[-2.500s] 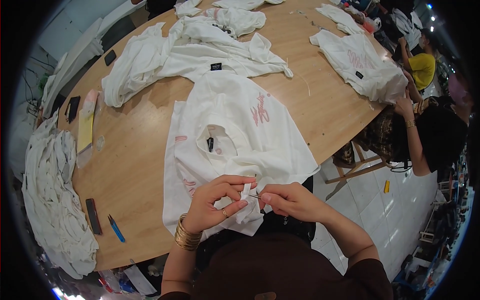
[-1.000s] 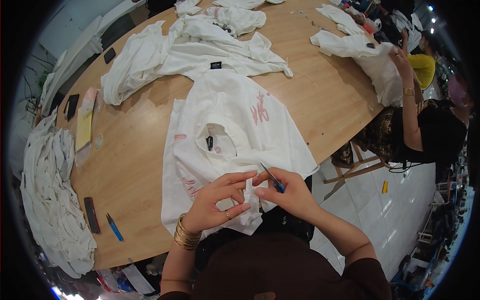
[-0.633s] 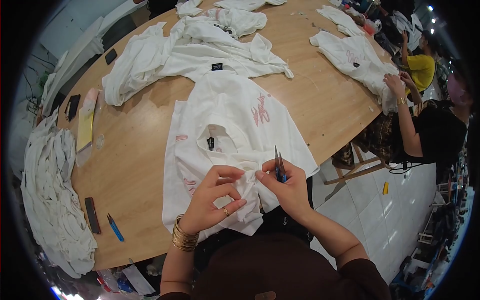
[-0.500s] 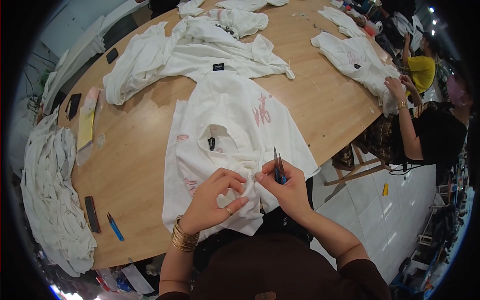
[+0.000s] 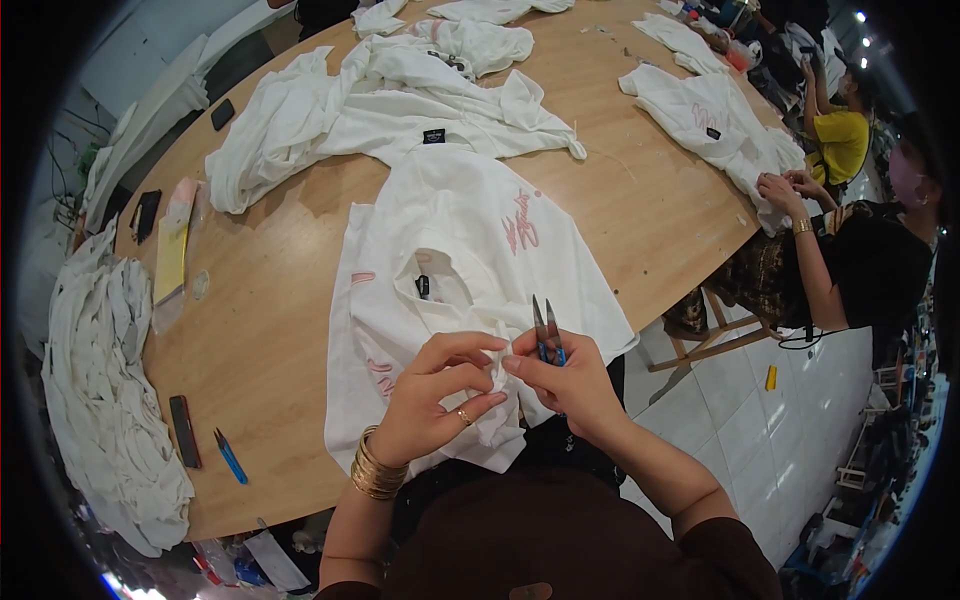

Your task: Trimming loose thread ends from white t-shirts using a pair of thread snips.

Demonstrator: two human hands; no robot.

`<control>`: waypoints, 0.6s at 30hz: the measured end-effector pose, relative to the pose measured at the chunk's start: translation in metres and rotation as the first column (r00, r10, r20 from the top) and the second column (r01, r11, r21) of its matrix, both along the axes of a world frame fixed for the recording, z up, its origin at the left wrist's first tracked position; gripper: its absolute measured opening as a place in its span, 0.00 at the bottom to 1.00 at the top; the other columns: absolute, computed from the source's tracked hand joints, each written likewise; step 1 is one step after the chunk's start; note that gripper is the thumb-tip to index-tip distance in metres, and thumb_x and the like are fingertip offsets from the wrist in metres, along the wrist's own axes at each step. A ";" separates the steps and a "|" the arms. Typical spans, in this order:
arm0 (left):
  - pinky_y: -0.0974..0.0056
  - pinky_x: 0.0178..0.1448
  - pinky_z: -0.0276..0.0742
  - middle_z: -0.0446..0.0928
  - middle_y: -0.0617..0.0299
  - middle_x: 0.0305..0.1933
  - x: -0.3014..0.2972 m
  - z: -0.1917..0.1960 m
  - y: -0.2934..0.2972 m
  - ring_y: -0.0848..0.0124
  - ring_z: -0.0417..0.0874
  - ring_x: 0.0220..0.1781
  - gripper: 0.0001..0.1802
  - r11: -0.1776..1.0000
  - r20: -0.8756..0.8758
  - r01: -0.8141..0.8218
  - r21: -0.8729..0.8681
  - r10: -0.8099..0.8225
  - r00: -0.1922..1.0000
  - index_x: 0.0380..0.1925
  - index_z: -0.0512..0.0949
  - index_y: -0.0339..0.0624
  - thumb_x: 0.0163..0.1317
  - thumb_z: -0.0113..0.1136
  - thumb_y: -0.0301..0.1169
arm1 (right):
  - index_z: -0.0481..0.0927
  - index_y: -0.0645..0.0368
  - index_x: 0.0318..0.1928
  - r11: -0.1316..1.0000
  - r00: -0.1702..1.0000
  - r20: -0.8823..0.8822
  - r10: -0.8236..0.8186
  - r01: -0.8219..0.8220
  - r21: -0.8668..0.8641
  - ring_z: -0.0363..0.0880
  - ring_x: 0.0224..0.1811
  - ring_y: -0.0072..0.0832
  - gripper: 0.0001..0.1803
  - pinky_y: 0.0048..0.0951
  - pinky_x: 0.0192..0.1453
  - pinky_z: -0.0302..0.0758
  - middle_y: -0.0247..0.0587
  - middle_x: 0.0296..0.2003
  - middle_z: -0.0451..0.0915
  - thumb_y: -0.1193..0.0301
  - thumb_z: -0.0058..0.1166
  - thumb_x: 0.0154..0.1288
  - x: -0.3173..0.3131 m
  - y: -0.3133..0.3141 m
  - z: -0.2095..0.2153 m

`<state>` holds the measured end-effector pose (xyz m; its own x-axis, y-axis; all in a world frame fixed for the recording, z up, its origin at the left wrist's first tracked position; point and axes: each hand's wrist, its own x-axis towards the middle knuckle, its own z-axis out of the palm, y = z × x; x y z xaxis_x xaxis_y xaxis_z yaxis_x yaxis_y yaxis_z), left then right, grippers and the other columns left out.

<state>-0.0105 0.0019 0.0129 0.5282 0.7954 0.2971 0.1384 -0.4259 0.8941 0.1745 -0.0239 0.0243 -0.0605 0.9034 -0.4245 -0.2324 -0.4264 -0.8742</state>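
Observation:
A white shirt (image 5: 460,215) with pink embroidery and a black neck label lies at the table's near edge, its lower part gathered towards me. My left hand (image 5: 440,390) pinches a fold of this shirt near the collar opening, fingers curled round the fabric. Close beside it on the right, my right hand (image 5: 575,390) grips a pair of thread snips (image 5: 553,325), the blades pointing up and away from me and parted. Its thumb and fingertip also meet at the edge of the same fold; what exactly they pinch is too small to tell.
More white shirts (image 5: 400,90) lie beyond, and a heap of white garments (image 5: 105,400) hangs over the left edge. Blue tweezers (image 5: 230,456), a phone (image 5: 185,430) and a yellow packet (image 5: 172,255) lie on the left. A co-worker (image 5: 850,260) handles another shirt (image 5: 715,130) at right.
The snips have tilted left, and their blades have come round to show side by side. Both hands have shifted slightly, keeping to the same fold. The co-worker's hands have moved a little lower.

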 end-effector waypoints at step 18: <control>0.64 0.60 0.73 0.75 0.49 0.57 -0.002 -0.013 -0.002 0.67 0.78 0.55 0.08 0.915 0.212 0.096 -0.391 -0.012 0.977 0.23 0.72 0.36 0.55 0.62 0.20 | 0.73 0.60 0.41 0.822 0.749 0.424 0.509 -0.570 0.021 0.70 0.24 0.27 0.14 0.28 0.32 0.68 0.40 0.21 0.72 0.61 0.44 0.72 0.028 -0.016 0.016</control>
